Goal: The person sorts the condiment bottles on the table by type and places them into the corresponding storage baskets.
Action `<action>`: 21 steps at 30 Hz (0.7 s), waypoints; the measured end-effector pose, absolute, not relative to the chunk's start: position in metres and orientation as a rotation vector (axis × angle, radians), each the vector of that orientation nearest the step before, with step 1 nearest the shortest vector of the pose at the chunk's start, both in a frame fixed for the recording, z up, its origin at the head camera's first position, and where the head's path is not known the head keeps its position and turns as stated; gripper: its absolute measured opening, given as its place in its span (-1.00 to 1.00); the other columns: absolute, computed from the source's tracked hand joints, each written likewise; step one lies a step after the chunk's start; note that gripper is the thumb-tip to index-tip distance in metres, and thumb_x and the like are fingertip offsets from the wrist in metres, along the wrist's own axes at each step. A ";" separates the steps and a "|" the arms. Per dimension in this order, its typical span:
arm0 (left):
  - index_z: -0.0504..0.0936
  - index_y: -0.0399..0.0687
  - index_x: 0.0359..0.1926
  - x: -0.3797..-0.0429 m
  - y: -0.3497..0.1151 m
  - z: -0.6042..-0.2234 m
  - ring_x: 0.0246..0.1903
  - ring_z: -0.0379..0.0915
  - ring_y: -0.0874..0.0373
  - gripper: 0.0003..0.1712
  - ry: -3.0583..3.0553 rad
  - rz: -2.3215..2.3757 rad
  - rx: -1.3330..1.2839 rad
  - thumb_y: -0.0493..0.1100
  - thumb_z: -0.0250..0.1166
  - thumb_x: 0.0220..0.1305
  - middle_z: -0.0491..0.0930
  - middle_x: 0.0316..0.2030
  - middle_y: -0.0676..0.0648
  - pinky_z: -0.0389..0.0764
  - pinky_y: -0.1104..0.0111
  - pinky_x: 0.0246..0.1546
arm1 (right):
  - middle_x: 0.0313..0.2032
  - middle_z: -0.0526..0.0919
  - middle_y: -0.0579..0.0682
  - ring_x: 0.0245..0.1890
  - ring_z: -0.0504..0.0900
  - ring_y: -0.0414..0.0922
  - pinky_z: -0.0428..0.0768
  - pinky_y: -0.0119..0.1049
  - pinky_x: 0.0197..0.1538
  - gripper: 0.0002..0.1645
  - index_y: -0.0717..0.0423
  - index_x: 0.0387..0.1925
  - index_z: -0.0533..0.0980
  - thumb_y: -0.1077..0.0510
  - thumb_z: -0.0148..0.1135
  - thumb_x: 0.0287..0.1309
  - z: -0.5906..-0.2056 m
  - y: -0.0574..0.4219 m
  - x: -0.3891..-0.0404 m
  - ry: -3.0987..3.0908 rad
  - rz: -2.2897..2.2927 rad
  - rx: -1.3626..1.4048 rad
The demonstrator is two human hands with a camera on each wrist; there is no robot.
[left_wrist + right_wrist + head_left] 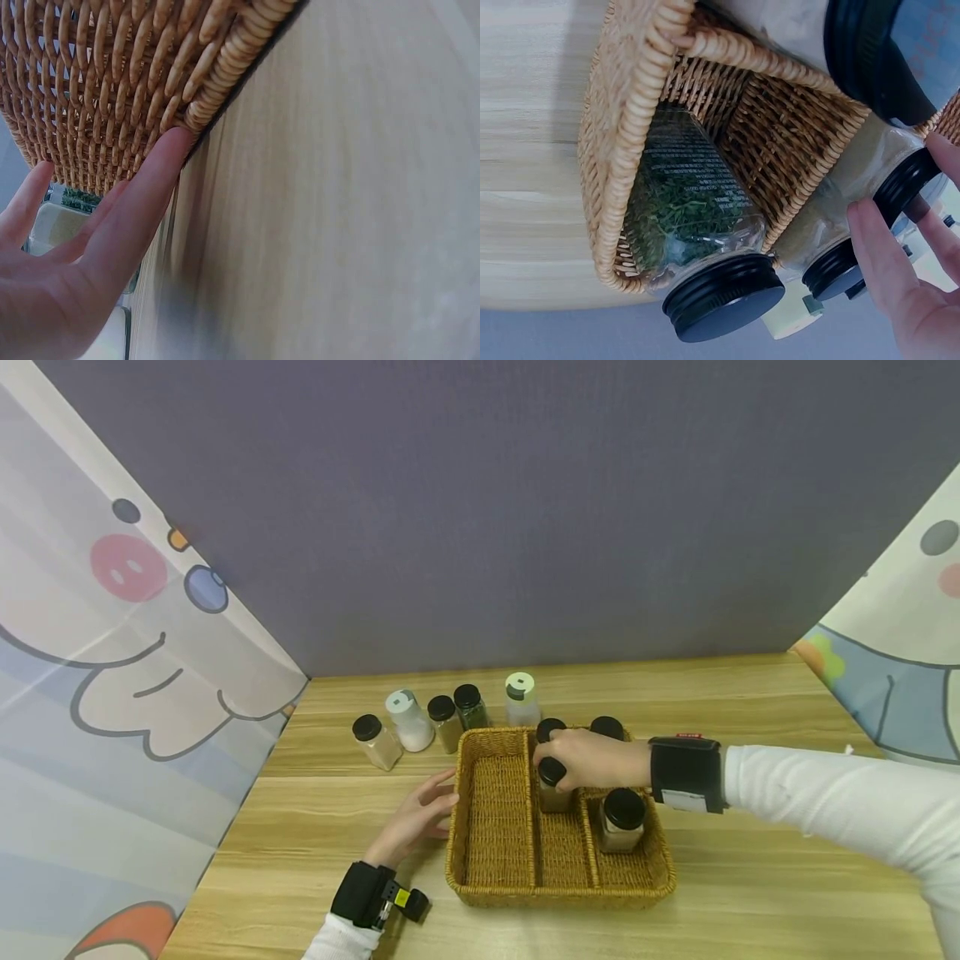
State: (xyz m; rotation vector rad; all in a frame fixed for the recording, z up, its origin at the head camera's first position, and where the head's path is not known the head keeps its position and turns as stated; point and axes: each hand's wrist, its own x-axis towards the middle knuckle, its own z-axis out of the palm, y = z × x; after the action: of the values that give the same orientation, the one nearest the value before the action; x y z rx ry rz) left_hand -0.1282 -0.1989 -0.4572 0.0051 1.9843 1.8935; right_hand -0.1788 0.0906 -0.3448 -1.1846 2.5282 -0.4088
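My right hand [588, 758] reaches into the middle compartment of a woven basket [495, 890] and pinches a spice jar [555, 797] by its black lid. In the right wrist view, thumb and fingers lie around that lid [909, 184]. Another black-lidded jar [550, 727] stands just behind it in the same compartment. The right column holds a jar of green herbs [694, 202] at the back and a pale-filled jar [622, 827] in front. My left hand [412, 818] rests against the basket's left wall, fingers extended, with a fingertip at its lower edge in the left wrist view.
Behind and left of the basket stand black-lidded jars, one tan [378, 745], one pale [446, 727] and one green [472, 708]. Two white-topped bottles [410, 722] [521, 700] are among them. A grey partition [525, 527] rises along the wooden table's [780, 827] back edge.
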 end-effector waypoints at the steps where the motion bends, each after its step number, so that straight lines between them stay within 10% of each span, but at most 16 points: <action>1: 0.06 -0.07 0.32 -0.128 -0.199 -0.457 -0.01 0.35 -0.13 -0.26 1.986 1.893 0.005 -0.06 0.17 0.17 0.16 0.18 -0.36 0.54 0.08 -0.20 | -0.19 0.49 0.08 -0.38 0.51 -0.14 0.48 -0.39 -0.42 -0.49 0.13 -0.05 0.47 0.15 0.35 -0.12 -0.345 0.091 -0.179 2.526 -0.415 -1.182; 21: 0.06 -0.06 0.32 -0.128 -0.199 -0.456 0.00 0.33 -0.15 -0.24 2.004 1.876 0.003 -0.03 0.18 0.16 0.17 0.17 -0.36 0.55 0.09 -0.21 | -0.17 0.53 0.11 -0.36 0.54 -0.10 0.49 -0.39 -0.42 -0.53 0.18 -0.09 0.48 0.19 0.35 -0.14 -0.340 0.093 -0.180 2.542 -0.448 -1.236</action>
State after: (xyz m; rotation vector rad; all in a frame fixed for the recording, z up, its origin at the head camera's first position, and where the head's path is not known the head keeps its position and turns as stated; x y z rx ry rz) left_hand -0.1278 -0.1992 -0.4557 0.0025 2.0042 1.8764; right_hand -0.1804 0.0934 -0.3400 -1.2360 2.5418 -0.4480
